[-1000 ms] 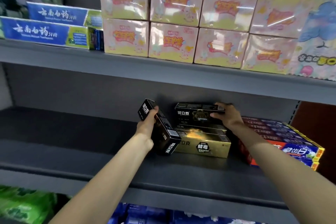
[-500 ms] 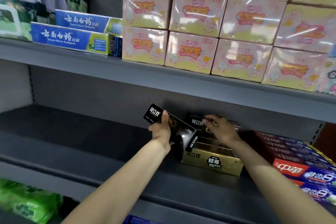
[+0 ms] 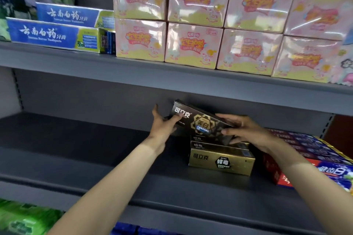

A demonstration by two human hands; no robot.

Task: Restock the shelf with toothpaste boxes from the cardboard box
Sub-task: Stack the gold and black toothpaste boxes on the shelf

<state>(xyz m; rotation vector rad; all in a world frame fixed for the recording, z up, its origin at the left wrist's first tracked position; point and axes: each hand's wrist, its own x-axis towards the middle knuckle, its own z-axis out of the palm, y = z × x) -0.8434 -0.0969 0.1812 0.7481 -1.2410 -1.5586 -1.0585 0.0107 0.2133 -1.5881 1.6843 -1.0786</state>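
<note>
Black toothpaste box tilted, held above the gold box stack on the grey shelf. Left hand grips its left end, right hand pinches its right end. Red-blue boxes just right of the stack.

Shop: shelves of boxed toothpaste
</note>
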